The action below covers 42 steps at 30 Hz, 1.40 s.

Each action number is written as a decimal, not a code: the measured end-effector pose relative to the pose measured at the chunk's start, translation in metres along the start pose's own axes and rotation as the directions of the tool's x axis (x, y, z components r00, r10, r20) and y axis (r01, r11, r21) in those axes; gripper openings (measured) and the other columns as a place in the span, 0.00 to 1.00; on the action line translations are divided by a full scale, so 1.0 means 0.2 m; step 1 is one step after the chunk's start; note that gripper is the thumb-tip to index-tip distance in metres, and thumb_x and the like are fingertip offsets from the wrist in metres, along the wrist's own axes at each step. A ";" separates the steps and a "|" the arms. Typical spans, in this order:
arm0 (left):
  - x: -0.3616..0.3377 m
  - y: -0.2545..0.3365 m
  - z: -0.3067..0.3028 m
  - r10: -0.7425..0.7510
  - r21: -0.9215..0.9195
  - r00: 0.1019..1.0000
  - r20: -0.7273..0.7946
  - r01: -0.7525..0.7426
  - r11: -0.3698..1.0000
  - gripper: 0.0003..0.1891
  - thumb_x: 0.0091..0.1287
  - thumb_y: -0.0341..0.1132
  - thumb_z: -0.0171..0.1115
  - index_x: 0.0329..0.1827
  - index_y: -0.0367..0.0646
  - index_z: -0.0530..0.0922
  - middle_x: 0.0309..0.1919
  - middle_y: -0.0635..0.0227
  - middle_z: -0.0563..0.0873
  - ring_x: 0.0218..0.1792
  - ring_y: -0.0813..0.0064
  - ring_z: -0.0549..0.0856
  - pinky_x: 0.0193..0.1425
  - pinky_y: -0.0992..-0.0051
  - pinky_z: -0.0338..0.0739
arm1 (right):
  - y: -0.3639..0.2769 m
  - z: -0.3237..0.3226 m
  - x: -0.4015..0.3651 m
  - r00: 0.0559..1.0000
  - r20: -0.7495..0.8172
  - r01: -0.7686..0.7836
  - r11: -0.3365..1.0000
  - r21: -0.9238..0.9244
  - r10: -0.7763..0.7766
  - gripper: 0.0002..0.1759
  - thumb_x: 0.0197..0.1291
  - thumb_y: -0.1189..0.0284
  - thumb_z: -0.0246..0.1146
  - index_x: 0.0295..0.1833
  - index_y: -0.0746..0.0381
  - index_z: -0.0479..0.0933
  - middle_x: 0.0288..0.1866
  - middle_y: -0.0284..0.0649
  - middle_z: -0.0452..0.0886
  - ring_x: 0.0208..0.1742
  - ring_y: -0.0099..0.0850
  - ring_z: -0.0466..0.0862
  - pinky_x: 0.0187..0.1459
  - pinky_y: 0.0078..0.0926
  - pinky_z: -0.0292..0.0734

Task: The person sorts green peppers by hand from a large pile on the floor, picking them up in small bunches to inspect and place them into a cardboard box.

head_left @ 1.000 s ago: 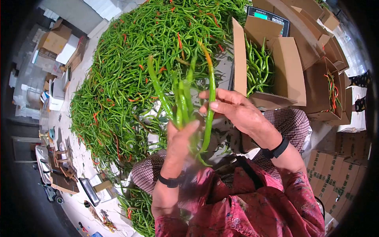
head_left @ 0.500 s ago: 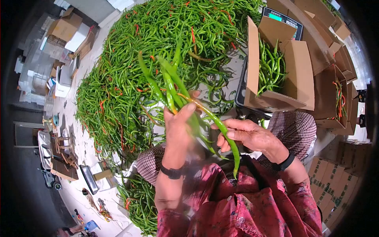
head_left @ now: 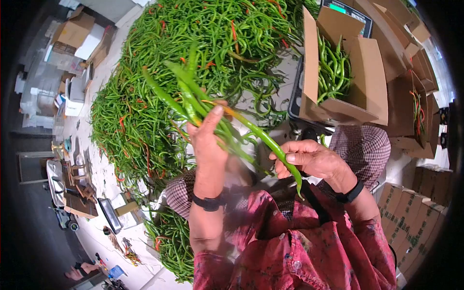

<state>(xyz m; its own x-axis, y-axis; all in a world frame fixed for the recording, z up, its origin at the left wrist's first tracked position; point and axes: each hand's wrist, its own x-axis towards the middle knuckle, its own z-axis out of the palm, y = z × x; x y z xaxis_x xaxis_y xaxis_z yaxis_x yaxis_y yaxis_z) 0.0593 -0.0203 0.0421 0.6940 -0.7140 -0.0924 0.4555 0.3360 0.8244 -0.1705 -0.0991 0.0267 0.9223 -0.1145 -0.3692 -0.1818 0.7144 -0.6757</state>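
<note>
My left hand point(head_left: 209, 133) is closed around a bunch of long green chili peppers point(head_left: 186, 94), with their upper ends fanned out beyond the thumb. Some tips of the bunch hang out below the palm, smeared by motion. My right hand point(head_left: 309, 159) pinches one long green chili pepper point(head_left: 263, 135) near its lower end, between thumb and fingers. This pepper slants up to the left hand, where its orange-brown stem end lies by the left thumb. Behind the hands spreads a large heap of green chili peppers point(head_left: 145, 96), with red ones mixed in.
An open cardboard box point(head_left: 369, 79) partly filled with green peppers stands at the right on a scale point(head_left: 295, 92), its display point(head_left: 338, 8) behind. Another carton point(head_left: 403, 106) holds some red and green peppers. Stacked cartons point(head_left: 406, 217) are at lower right, and a smaller pepper pile point(head_left: 171, 244) lies lower left.
My left hand and its bunch have moved a little left and up in view, tilting further left. My right hand has shifted slightly right, still pinching the single pepper.
</note>
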 end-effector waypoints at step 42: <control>-0.12 0.00 0.16 -0.231 0.060 0.957 0.174 0.224 0.973 0.32 0.53 0.36 0.61 0.62 0.34 0.66 0.37 0.59 0.80 0.34 0.66 0.82 0.40 0.69 0.80 | -0.49 0.26 0.36 0.925 -0.232 0.105 0.788 -0.607 -0.302 0.13 0.62 0.65 0.64 0.34 0.67 0.80 0.28 0.35 0.78 0.30 0.20 0.79 0.34 0.22 0.74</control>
<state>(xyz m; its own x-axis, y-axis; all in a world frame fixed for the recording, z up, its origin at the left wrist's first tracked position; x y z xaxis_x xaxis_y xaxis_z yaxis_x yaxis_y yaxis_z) 0.0252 -0.0213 0.0625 0.4620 -0.8680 -0.1819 0.5649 0.1299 0.8149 -0.0695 -0.1413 0.0994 0.8285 -0.4816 -0.2858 -0.2537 0.1322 -0.9582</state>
